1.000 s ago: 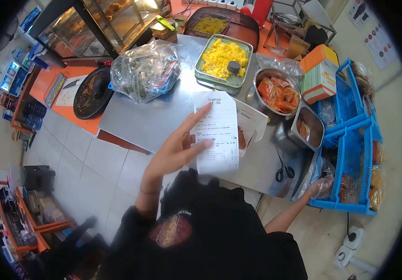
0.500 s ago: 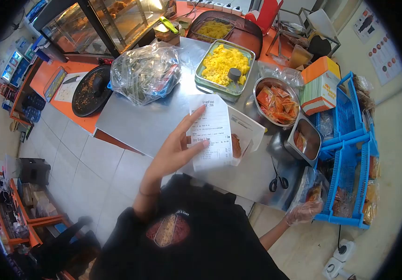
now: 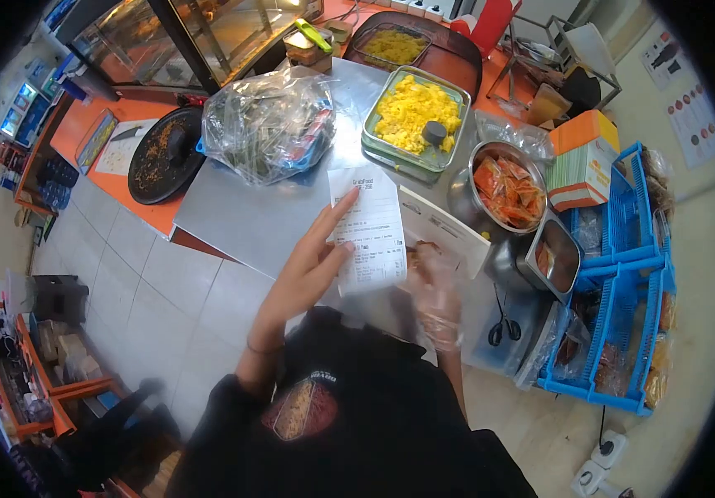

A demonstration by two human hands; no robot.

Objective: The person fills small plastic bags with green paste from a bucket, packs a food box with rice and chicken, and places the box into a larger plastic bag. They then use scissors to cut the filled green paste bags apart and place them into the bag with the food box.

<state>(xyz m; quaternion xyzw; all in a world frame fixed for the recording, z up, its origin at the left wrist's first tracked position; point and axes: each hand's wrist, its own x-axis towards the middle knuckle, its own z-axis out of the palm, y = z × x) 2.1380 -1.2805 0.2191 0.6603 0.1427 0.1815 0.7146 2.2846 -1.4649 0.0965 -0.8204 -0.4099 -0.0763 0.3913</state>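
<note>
My left hand (image 3: pixel 308 267) holds a printed paper receipt (image 3: pixel 367 217) upright over the metal table, index finger and thumb across its front. Behind the receipt and to its right is a white paper food box (image 3: pixel 449 226) with its lid raised. At the box's near side is my right hand (image 3: pixel 436 309), in a clear plastic glove. Motion blur and the receipt hide its fingertips, so I cannot make out whether it grips anything. To its right lie black-handled scissors (image 3: pixel 504 332) on the table.
A steel bowl (image 3: pixel 458 199) of orange-red packets and a steel pan (image 3: pixel 572 270) stand to the right, beside blue plastic baskets (image 3: pixel 583 332). Farther back are a glass dish (image 3: pixel 368 131) of yellow food and a clear bag (image 3: pixel 266 124). A black mortar (image 3: pixel 146 170) stands left.
My right hand has moved left from the blue baskets to the food box behind the receipt. My left hand still holds the receipt, slightly shifted in view.
</note>
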